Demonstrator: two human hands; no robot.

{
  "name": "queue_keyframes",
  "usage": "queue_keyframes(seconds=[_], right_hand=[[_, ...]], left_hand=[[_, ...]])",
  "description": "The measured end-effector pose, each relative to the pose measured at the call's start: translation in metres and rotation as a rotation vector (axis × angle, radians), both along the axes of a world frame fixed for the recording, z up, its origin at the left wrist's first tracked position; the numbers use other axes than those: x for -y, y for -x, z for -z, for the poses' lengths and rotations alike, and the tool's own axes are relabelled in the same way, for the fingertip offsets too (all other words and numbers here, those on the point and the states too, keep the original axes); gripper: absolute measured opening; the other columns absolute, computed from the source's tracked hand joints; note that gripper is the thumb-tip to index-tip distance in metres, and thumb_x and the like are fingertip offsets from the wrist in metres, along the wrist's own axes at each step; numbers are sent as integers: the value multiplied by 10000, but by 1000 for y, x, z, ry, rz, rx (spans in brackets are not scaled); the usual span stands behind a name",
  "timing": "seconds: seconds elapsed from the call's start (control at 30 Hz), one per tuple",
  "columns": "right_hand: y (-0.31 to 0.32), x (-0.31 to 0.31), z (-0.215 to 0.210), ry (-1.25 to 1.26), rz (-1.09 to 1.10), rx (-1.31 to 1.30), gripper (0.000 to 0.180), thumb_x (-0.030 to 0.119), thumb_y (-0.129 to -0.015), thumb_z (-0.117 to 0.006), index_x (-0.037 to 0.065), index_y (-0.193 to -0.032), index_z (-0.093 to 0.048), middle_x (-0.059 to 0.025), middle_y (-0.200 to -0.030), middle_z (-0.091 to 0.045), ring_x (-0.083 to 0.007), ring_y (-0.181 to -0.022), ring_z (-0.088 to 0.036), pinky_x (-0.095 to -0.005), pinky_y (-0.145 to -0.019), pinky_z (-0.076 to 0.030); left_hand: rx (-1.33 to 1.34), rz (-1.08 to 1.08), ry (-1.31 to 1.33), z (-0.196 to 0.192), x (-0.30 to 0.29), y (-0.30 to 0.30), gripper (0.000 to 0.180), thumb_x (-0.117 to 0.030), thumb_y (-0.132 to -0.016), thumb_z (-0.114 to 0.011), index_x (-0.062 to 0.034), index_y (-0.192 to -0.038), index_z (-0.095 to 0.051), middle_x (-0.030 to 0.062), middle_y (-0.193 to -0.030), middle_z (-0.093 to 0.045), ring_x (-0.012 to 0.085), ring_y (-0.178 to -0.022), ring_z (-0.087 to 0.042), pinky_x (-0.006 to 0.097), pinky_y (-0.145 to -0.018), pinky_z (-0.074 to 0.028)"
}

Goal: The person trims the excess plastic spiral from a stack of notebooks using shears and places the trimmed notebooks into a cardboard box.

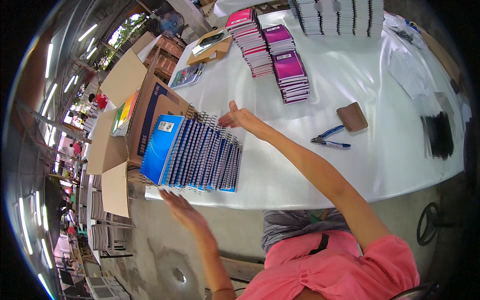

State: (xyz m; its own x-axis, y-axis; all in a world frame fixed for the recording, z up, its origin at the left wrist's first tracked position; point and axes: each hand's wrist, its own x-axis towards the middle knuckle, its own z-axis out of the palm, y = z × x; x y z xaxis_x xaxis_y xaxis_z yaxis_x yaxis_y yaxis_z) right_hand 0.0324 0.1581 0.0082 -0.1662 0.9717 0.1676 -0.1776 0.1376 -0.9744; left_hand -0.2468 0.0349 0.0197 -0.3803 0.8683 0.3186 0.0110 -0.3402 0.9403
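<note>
A row of blue spiral notebooks [192, 152] leans together at the table's left edge, wire coils showing along their sides. The front cover faces left and bears a white label. At the row's near end is my left hand [182, 207], fingers stretched out, just below the lower corners. My right hand [239, 119] is at the far end with its palm toward the coils and thumb raised. It seems close to the notebooks, but whether it touches them I cannot tell. Neither hand grips anything. An open cardboard box [155, 112] stands directly left of the row.
Blue-handled pliers [330, 138] lie beside a brown block-like item [352, 117]. Farther back are pink notebooks [250, 42], purple notebooks [290, 67] and black-coiled books [345, 17]. Black coils [438, 135] lie at right; a phone [211, 39] rests on a small carton.
</note>
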Motion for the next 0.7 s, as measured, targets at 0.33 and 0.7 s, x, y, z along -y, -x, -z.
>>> queue_keyframes(seconds=[0.33, 0.7], right_hand=[[5, 6, 8, 201, -262, 155, 1025, 782, -854, -119, -62, -1240, -556, -172, -1195, -610, -252, -1168, -537, -359, -1046, -376], [11, 48, 12, 151, 29, 158, 1009, 770, -871, -130, -66, -1249, -552, -217, -1181, -598, -290, -1143, -522, -404, -1040, -348]], left_hand=[[-139, -199, 55, 55, 12, -97, 675, -424, -1013, -268, 45, -1476, -120, 221, -1541, -138, 298, -1424, -182, 368, -1165, -136], [412, 41, -7, 63, -16, -90, 613, -420, -1006, -333, -9, -1453, -253, 179, -1454, -334, 299, -1293, -373, 403, -1114, -244]])
